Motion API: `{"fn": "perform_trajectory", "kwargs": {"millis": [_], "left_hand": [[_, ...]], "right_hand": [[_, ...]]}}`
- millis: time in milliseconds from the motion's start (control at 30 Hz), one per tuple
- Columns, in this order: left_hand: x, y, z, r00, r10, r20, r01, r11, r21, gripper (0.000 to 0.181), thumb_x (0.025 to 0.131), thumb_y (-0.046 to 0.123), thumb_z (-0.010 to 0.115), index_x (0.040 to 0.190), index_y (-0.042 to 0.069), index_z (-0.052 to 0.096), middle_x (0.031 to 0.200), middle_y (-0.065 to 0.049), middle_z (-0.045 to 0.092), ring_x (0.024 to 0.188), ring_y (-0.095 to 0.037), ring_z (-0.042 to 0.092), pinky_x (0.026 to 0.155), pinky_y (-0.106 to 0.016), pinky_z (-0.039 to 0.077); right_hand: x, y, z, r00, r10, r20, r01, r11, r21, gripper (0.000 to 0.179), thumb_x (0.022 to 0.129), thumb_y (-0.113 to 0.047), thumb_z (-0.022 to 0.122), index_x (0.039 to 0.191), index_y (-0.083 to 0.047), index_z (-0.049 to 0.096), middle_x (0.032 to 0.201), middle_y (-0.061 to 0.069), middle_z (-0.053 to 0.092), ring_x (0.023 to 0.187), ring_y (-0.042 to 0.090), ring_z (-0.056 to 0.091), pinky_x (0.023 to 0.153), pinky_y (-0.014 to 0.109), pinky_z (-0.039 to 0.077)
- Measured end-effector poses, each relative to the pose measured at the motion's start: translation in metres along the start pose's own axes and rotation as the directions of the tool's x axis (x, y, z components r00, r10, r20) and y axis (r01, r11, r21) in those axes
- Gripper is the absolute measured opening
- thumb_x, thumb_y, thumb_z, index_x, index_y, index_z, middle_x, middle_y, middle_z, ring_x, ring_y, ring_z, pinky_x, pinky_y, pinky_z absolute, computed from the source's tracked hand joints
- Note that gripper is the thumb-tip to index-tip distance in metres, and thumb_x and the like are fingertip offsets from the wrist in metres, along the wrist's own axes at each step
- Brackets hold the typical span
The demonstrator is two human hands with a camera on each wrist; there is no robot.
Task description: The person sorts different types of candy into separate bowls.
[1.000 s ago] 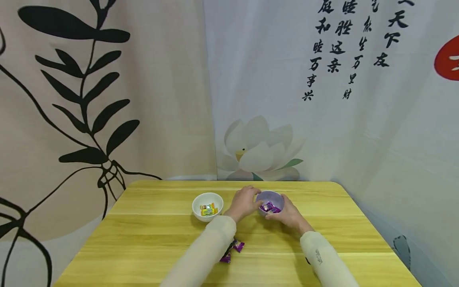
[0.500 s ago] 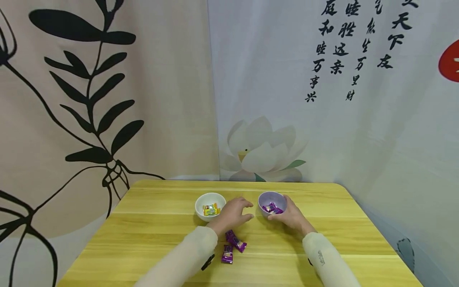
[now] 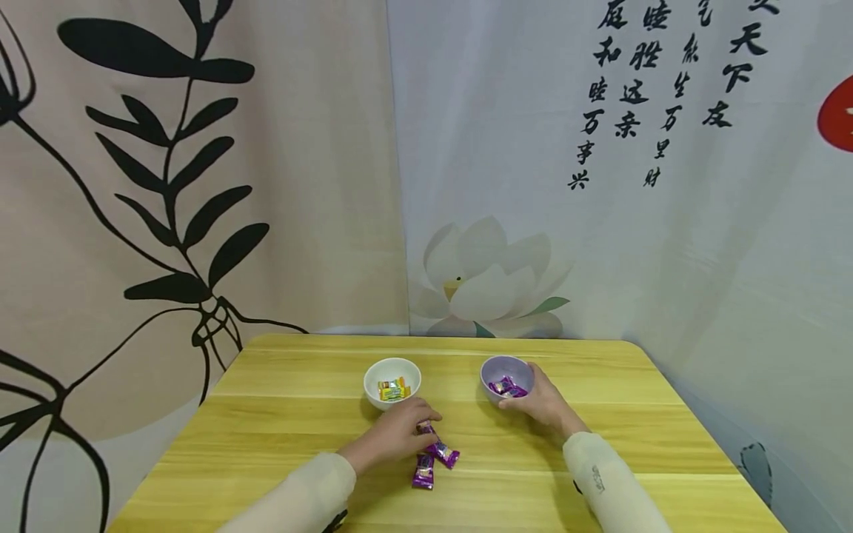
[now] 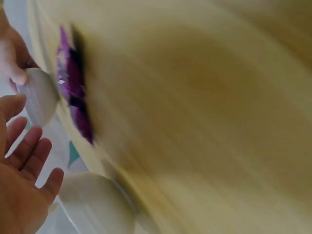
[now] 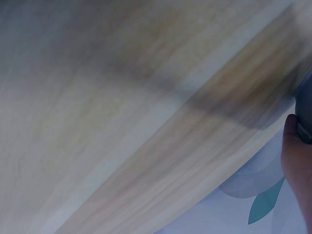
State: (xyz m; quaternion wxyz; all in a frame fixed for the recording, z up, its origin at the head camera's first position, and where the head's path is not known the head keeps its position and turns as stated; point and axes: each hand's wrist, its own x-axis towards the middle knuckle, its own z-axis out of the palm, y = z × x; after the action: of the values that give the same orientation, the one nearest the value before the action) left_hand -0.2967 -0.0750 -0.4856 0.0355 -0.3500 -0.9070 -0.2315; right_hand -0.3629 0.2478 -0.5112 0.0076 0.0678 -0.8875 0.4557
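Observation:
My left hand (image 3: 397,431) hovers with relaxed fingers over the loose purple-wrapped candies (image 3: 445,453), partly covering one of them. Nothing sits between its spread fingers in the left wrist view, where the hand (image 4: 22,180) is beside the candies (image 4: 72,75). On the right, my right hand (image 3: 543,403) grips the side of a small purple bowl (image 3: 504,364), thumb at the near side. More purple-wrapped candies (image 3: 508,387) lie inside that bowl. The right wrist view catches only part of the right hand (image 5: 297,168) at the dark-looking bowl (image 5: 305,107).
A white bowl (image 3: 393,365) with yellow-wrapped candies (image 3: 393,390) stands to the left, just beyond my left hand. All rests on a wooden table (image 3: 280,414); its far edge meets a printed cloth backdrop (image 3: 333,185).
My left hand has left the purple bowl and moved left and nearer, over the loose candies. The right hand stays on the purple bowl. The head view has shifted slightly.

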Motion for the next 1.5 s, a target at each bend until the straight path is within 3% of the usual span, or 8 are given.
{"fn": "perform_trajectory", "kwargs": {"millis": [167, 333, 500, 767, 1033, 1267, 1500], "left_hand": [[-0.018, -0.012, -0.001, 0.999, 0.011, 0.043, -0.011, 1.000, -0.004, 0.034, 0.088, 0.020, 0.074, 0.120, 0.008, 0.069, 0.116, -0.002, 0.065, 0.112, -0.021, 0.058, 0.102, -0.042, 0.044], [-0.027, -0.019, 0.002, 0.995, 0.030, 0.100, -0.032, 0.999, 0.014, 0.035, 0.086, 0.021, 0.076, 0.119, 0.012, 0.070, 0.118, 0.000, 0.064, 0.111, -0.018, 0.059, 0.101, -0.039, 0.046], [-0.028, -0.019, 0.009, 0.988, 0.090, 0.126, -0.093, 0.995, 0.020, 0.034, 0.085, 0.020, 0.077, 0.117, 0.013, 0.071, 0.112, 0.005, 0.064, 0.105, -0.010, 0.058, 0.096, -0.031, 0.047], [-0.024, -0.008, 0.018, 0.981, 0.153, 0.123, -0.170, 0.975, 0.143, 0.032, 0.083, 0.029, 0.079, 0.111, 0.016, 0.074, 0.109, 0.007, 0.064, 0.103, -0.008, 0.057, 0.098, -0.029, 0.045], [-0.029, -0.010, 0.021, 0.986, 0.112, 0.125, -0.132, 0.978, 0.163, 0.033, 0.085, 0.032, 0.077, 0.114, 0.015, 0.073, 0.106, 0.007, 0.063, 0.101, -0.008, 0.057, 0.096, -0.030, 0.046], [-0.032, -0.014, 0.019, 0.988, 0.085, 0.128, -0.098, 0.991, 0.093, 0.030, 0.086, 0.029, 0.077, 0.112, 0.014, 0.073, 0.104, 0.007, 0.066, 0.099, -0.008, 0.059, 0.094, -0.030, 0.047], [-0.027, -0.011, 0.011, 0.996, 0.026, 0.087, -0.028, 0.999, 0.025, 0.030, 0.085, 0.030, 0.077, 0.111, 0.015, 0.073, 0.107, 0.008, 0.065, 0.102, -0.010, 0.059, 0.094, -0.032, 0.048]], "right_hand": [[0.000, 0.001, -0.001, 1.000, 0.002, -0.002, -0.002, 1.000, -0.007, 0.111, 0.070, -0.037, 0.091, 0.150, 0.000, 0.024, 0.145, 0.024, 0.041, 0.131, 0.041, 0.043, 0.109, 0.058, 0.032], [0.000, 0.001, -0.001, 1.000, 0.004, -0.003, -0.004, 1.000, -0.009, 0.112, 0.070, -0.037, 0.091, 0.150, 0.001, 0.023, 0.145, 0.025, 0.041, 0.131, 0.042, 0.042, 0.109, 0.059, 0.032], [-0.001, 0.001, -0.002, 1.000, 0.016, 0.000, -0.016, 1.000, -0.006, 0.113, 0.070, -0.038, 0.090, 0.150, 0.002, 0.021, 0.146, 0.026, 0.039, 0.132, 0.043, 0.041, 0.109, 0.060, 0.032], [-0.002, -0.001, -0.001, 0.999, 0.032, 0.001, -0.032, 0.999, 0.005, 0.112, 0.071, -0.038, 0.090, 0.151, 0.000, 0.022, 0.147, 0.026, 0.038, 0.133, 0.043, 0.040, 0.110, 0.060, 0.031], [-0.002, -0.002, 0.000, 1.000, 0.023, -0.001, -0.023, 0.999, 0.022, 0.111, 0.070, -0.036, 0.091, 0.150, -0.001, 0.023, 0.146, 0.024, 0.040, 0.132, 0.041, 0.041, 0.110, 0.059, 0.031], [-0.002, -0.003, 0.000, 1.000, 0.027, 0.003, -0.027, 0.999, 0.017, 0.111, 0.071, -0.037, 0.091, 0.151, -0.001, 0.023, 0.146, 0.024, 0.040, 0.133, 0.042, 0.041, 0.110, 0.059, 0.031], [-0.002, -0.004, 0.000, 0.999, 0.038, 0.003, -0.038, 0.999, 0.009, 0.113, 0.070, -0.038, 0.091, 0.151, 0.000, 0.021, 0.147, 0.025, 0.038, 0.133, 0.042, 0.040, 0.110, 0.060, 0.030]]}}
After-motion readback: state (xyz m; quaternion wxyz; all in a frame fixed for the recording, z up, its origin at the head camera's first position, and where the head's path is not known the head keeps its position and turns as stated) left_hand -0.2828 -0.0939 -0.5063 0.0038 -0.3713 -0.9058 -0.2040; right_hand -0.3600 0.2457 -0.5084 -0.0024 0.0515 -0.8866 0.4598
